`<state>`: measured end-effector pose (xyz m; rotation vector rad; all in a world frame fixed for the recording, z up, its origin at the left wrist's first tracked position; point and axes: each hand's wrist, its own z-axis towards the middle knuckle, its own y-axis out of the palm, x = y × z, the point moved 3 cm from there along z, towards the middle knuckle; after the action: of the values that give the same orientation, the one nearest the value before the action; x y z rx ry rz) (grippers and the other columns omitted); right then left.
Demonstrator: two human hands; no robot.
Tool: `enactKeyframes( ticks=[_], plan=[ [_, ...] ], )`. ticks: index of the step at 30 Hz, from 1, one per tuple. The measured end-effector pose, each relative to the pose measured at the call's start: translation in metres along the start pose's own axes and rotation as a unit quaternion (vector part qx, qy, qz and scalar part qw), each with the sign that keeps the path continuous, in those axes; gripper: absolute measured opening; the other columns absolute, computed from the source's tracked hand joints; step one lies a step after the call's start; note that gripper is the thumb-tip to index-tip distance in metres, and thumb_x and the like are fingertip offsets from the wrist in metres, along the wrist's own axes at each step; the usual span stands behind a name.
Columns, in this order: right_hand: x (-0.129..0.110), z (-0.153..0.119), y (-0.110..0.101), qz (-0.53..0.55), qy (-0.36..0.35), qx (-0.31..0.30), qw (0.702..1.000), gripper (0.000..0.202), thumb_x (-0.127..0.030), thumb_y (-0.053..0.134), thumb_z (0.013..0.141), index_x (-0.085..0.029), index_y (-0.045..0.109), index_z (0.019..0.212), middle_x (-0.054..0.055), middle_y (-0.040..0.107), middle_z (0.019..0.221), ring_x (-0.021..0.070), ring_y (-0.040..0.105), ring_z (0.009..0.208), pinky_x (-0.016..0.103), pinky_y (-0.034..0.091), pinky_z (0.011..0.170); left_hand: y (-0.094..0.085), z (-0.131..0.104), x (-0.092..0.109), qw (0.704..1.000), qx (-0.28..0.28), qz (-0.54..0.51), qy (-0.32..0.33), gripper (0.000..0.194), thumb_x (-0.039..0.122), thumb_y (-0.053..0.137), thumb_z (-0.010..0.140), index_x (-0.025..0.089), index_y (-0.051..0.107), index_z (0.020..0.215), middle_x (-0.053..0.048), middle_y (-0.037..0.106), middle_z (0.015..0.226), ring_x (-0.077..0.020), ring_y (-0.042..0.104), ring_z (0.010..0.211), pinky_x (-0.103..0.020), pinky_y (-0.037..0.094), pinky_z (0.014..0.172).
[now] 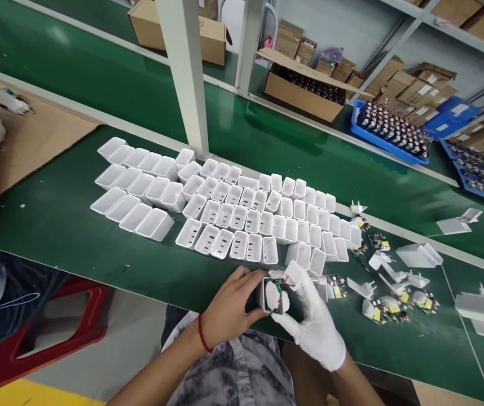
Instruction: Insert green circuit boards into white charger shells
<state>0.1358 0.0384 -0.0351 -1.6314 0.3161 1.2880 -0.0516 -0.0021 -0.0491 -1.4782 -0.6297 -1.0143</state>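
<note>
**Two Hands Held a White Box With a Green Board Inside**

The left hand (pixel 233 298) was bare, with a red string (pixel 203 334) on its wrist. Its fingers were bent around the side of a white box (pixel 261 295), over the front edge of the green surface (pixel 157 276). A green board (pixel 273 296) with a big white blob showed in the box's open end.

The right hand (pixel 319 327) wore a white glove. Its fingers were curled, holding a small white part (pixel 294 274) with a red wire by the box's top corner. Its thumb was low, by the box's bottom corner.

Rows of open white cups (pixel 223 214) stood behind the hands. Loose boards with yellow stickers (pixel 393 308) and white plug pieces (pixel 363 288) lay to the right.
</note>
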Motion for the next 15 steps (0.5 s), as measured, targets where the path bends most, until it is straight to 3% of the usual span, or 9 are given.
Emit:
enactKeyframes(
  ticks=[8,15],
  plan=[
    [0.004,-0.004,0.002,-0.067,-0.051,0.014,0.996,0.079,-0.026,0.062,0.092,-0.025,0.017,0.157,0.014,0.045,0.146,0.0206,0.05,0.131,0.034,0.044,0.11,0.001,0.0,-0.003,1.0,-0.013,-0.013,-0.017,0.065,0.015,0.07,0.082,0.026,0.036,0.136,-0.004,0.054,0.129,-0.025,0.044,0.109,-0.039,0.045,0.09],
    [-0.025,0.011,-0.004,-0.112,-0.097,-0.006,0.989,0.075,-0.018,0.055,0.093,-0.025,0.016,0.157,0.009,0.05,0.141,0.015,0.051,0.129,0.028,0.041,0.111,0.002,0.001,-0.004,1.0,-0.015,-0.015,-0.013,0.078,0.011,0.069,0.081,0.032,0.028,0.144,-0.001,0.052,0.134,-0.0244,0.042,0.108,-0.041,0.044,0.092]
  ],
)
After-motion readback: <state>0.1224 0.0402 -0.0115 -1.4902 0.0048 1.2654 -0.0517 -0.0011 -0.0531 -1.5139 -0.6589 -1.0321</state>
